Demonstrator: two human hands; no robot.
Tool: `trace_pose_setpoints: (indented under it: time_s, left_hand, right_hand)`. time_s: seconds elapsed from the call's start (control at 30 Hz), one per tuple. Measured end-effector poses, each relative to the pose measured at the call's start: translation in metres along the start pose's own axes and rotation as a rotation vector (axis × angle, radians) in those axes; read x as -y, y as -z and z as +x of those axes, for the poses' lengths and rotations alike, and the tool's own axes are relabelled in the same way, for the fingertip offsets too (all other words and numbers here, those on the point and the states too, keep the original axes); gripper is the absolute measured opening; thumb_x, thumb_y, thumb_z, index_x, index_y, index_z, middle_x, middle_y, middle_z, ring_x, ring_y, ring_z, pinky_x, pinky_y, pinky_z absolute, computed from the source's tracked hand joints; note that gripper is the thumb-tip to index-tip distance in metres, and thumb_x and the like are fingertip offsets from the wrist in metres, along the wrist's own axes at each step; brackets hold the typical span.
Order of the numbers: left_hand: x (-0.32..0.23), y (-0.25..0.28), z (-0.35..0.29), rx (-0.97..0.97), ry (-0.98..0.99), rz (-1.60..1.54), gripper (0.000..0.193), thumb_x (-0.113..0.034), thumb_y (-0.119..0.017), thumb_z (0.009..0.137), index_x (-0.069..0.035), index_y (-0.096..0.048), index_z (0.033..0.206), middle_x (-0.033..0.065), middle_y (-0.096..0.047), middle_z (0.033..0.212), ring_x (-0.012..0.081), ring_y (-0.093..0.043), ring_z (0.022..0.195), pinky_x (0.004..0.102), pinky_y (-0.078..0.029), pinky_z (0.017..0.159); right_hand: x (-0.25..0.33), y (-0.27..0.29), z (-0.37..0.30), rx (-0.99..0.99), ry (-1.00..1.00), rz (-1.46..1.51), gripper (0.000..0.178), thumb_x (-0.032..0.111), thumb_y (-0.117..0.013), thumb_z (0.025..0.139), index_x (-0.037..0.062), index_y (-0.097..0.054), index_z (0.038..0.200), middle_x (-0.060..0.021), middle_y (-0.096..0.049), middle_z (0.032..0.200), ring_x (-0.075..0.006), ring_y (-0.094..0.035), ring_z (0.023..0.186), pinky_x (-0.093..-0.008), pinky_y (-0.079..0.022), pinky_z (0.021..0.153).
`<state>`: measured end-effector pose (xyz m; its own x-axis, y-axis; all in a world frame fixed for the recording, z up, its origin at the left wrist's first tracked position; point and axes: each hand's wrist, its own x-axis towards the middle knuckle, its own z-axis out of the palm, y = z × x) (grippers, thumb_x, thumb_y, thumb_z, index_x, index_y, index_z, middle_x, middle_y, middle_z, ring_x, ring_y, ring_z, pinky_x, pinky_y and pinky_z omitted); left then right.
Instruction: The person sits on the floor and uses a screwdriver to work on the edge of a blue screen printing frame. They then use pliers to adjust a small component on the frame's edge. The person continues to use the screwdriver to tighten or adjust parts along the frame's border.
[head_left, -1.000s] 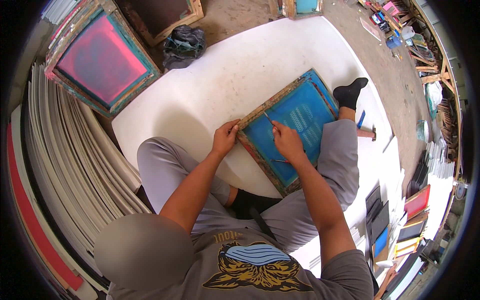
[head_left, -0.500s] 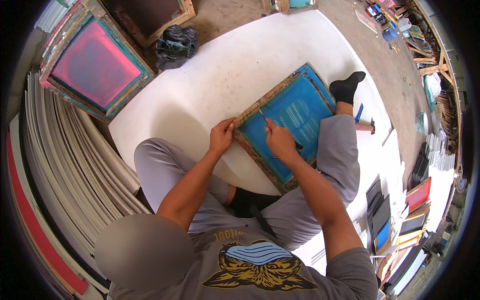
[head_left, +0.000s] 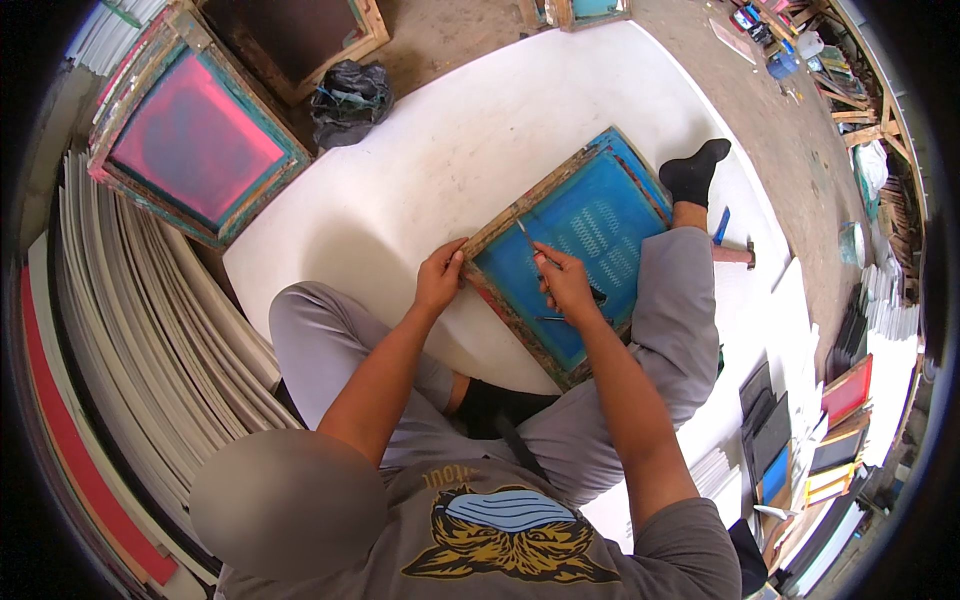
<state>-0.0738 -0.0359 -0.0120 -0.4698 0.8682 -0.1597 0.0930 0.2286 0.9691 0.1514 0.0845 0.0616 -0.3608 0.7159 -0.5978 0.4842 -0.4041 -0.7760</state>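
Observation:
A wooden printing frame (head_left: pixel 520 215) with a blue mesh screen (head_left: pixel 590 230) rests on my right leg and the white board (head_left: pixel 440 150). My left hand (head_left: pixel 440 277) grips the frame's near-left corner. My right hand (head_left: pixel 566 283) lies on the blue mesh and holds a thin metal tool (head_left: pixel 530 240) whose tip points at the frame's inner left edge. A second thin tool (head_left: pixel 550 319) lies on the mesh just beside my right wrist.
A pink-screened frame (head_left: pixel 195 150) leans at the upper left beside a dark cloth bundle (head_left: pixel 348 95). Stacked white boards (head_left: pixel 130 350) stand on my left. A hammer (head_left: pixel 735 255) and blue pen (head_left: pixel 722 225) lie past my right knee. Frames and boards crowd the right.
The view has shifted slightly. My right hand has slid a little toward the frame's near-left edge with the tool. My left hand keeps its grip on the corner.

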Motion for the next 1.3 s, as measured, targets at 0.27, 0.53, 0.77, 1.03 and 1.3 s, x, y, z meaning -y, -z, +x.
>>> trace_pose_setpoints:
  time_s: [0.27,0.53,0.77,1.03,1.3]
  left_hand:
    - [-0.002,0.001,-0.001,0.032,-0.030,0.035,0.035,-0.020,-0.055,0.110,-0.008,-0.066,0.142,0.0033,-0.067,0.085,0.0100,-0.060,0.064,0.0286,-0.052,0.062]
    - [-0.002,0.002,-0.001,0.037,0.012,0.016,0.035,-0.020,-0.056,0.110,-0.009,-0.066,0.142,0.0022,-0.066,0.082,0.0100,-0.060,0.065,0.0287,-0.052,0.062]
    - [0.004,0.000,0.001,0.029,-0.003,-0.018,0.034,-0.021,-0.057,0.110,-0.008,-0.067,0.140,0.0026,-0.067,0.082,0.0101,-0.060,0.064,0.0292,-0.053,0.061]
    - [0.010,-0.002,0.002,0.032,0.105,-0.103,0.034,-0.021,-0.058,0.110,-0.009,-0.068,0.139,0.0030,-0.067,0.080,0.0102,-0.059,0.061,0.0291,-0.052,0.059]
    - [0.005,-0.001,0.002,0.001,-0.014,0.028,0.033,-0.019,-0.058,0.108,-0.010,-0.069,0.138,0.0053,-0.071,0.084,0.0107,-0.062,0.063,0.0294,-0.053,0.061]
  right_hand:
    - [0.004,0.002,0.007,-0.154,0.322,-0.448,0.039,0.031,-0.058,0.105,0.0120,-0.068,0.138,-0.0222,-0.074,0.119,-0.0429,-0.070,0.112,-0.0496,-0.055,0.095]
    - [0.022,0.000,-0.001,-0.160,0.265,-0.562,0.039,0.027,-0.057,0.107,0.0069,-0.068,0.138,-0.0214,-0.077,0.105,-0.0348,-0.074,0.095,-0.0433,-0.055,0.083]
    - [0.019,0.000,0.003,-0.191,0.333,-0.562,0.039,0.027,-0.057,0.107,0.0055,-0.068,0.137,-0.0211,-0.075,0.095,-0.0342,-0.073,0.086,-0.0447,-0.053,0.078]
    - [0.019,0.002,0.000,-0.158,0.281,-0.521,0.039,0.029,-0.057,0.105,0.0119,-0.069,0.137,-0.0251,-0.074,0.114,-0.0465,-0.070,0.108,-0.0524,-0.055,0.094]
    - [0.032,0.002,-0.003,-0.135,0.238,-0.616,0.039,0.026,-0.057,0.104,0.0103,-0.068,0.137,-0.0255,-0.073,0.115,-0.0466,-0.070,0.106,-0.0542,-0.055,0.093]
